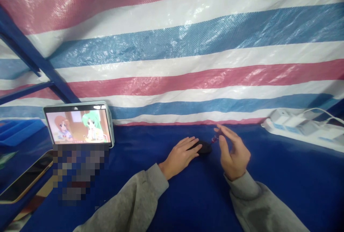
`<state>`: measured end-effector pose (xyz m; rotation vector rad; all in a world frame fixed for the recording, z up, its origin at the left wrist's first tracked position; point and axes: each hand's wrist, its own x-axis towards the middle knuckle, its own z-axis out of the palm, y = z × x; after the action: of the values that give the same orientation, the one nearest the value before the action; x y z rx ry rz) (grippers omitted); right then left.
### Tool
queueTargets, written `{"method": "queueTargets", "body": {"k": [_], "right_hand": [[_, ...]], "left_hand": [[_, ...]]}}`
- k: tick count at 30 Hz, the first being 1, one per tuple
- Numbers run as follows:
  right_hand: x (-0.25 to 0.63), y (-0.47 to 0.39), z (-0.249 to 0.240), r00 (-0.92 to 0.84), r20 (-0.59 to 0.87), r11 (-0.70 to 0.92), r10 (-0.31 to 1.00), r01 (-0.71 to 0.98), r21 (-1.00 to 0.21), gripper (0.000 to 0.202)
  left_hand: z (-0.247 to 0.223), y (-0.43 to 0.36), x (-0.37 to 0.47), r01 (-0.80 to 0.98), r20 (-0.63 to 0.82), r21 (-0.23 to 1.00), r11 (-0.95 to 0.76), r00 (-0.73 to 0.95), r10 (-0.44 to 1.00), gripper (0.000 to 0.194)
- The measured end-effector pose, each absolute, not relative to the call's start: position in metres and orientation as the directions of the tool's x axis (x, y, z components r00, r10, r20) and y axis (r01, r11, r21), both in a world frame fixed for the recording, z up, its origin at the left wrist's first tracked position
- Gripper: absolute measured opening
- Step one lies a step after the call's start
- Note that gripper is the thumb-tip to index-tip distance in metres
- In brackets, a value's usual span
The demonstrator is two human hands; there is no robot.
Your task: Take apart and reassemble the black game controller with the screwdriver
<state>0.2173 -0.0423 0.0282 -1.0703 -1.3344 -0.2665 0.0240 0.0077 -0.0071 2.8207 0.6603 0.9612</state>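
My left hand (182, 155) reaches in from the lower left, its fingers resting on the near side of a small black rounded object (205, 147) and holding it against the blue tabletop. Part of that object is hidden under the fingers. Just to its right, my right hand (234, 153) is raised with thumb and fingers curved toward each other. At its fingertips is a small red-and-clear piece (214, 139), its lower end close to the black object. The piece is too small and blurred to name, and its grip is partly hidden.
A tablet (80, 126) playing a cartoon stands at the left, with a phone (27, 178) in front and a blue tray (21, 131) behind. A white power strip (303, 131) with plugs lies at the right. Striped plastic sheeting (188, 56) hangs behind the blue table (193, 203).
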Motion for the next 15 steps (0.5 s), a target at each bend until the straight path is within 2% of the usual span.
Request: {"method": "queueTargets", "body": {"k": [5,15], "right_hand": [[0.2176,-0.0420,0.0306,0.267,0.889,0.545,0.373,0.712,-0.443,0.031],[0.2208,-0.0405,0.0317,0.226,0.920,0.476,0.319,0.801,-0.362,0.028]], "left_hand": [[-0.0082,0.0077,0.0239,0.372,0.561,0.214,-0.903,0.710,0.426,0.034],[-0.0090,0.0085,0.0244,0.363,0.565,0.225,-0.904,0.707,0.425,0.034]]}}
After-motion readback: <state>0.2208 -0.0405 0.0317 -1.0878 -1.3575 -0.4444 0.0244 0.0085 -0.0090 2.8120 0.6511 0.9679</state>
